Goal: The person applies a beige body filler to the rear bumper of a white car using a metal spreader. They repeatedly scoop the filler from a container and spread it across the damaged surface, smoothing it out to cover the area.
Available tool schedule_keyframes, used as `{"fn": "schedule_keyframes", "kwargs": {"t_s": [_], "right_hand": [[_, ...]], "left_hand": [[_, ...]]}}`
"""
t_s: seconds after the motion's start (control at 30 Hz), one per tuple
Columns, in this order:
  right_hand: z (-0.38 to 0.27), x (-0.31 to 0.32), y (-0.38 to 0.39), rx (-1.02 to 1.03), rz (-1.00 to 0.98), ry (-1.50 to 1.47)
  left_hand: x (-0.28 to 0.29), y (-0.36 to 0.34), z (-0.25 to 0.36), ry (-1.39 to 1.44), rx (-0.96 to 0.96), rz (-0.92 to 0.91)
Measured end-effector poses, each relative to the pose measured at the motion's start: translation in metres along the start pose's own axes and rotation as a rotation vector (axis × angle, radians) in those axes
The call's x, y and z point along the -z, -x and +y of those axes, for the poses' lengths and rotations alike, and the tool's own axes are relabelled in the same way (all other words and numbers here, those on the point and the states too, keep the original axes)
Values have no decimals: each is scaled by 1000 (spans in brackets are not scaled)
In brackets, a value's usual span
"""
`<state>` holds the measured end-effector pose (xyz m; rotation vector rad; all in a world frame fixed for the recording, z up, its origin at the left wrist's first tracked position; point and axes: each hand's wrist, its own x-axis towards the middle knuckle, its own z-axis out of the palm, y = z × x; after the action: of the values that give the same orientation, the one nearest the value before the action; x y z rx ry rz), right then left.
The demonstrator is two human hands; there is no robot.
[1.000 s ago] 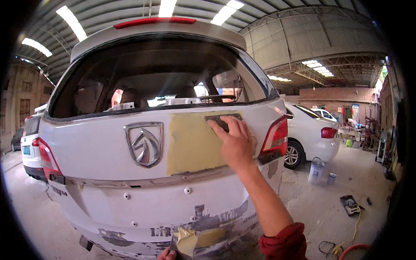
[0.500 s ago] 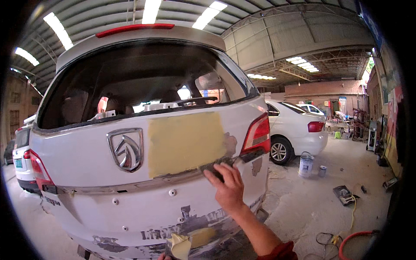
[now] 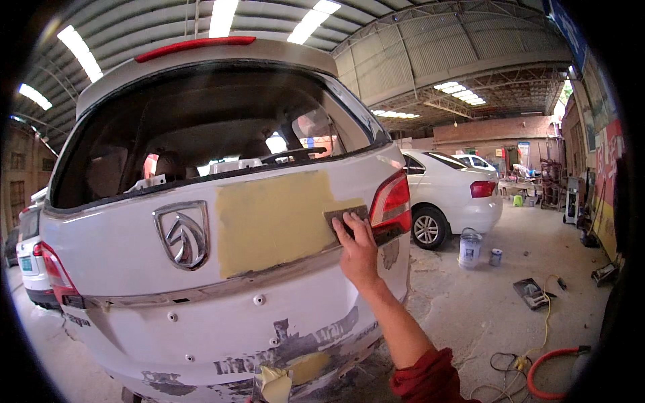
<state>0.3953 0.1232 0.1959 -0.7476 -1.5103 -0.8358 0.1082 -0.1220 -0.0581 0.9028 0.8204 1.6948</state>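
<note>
as a dark spreader [image 3: 338, 215] is being gripped by the right hand [image 3: 359, 252] against the tailgate [image 3: 134, 258], just beside the tail light [image 3: 391, 201], a broad filler patch [image 3: 269, 221] is being seen already spread; scuffed grey areas [image 3: 281, 328] are being left bare below, a filler lump [image 3: 276, 385] unspread; the cropped left hand's [image 3: 249, 400] grip cannot be told.
</note>
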Motion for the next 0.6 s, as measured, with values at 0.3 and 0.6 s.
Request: {"fn": "schedule_keyframes", "kwargs": {"t_s": [0.3, 0.6], "right_hand": [[-34, 35, 48, -254, 44, -114], [-5, 30, -29, -720, 27, -148]], "left_hand": [[-12, 3, 14, 105, 37, 8], [6, -6, 6, 54, 42, -127]]}}
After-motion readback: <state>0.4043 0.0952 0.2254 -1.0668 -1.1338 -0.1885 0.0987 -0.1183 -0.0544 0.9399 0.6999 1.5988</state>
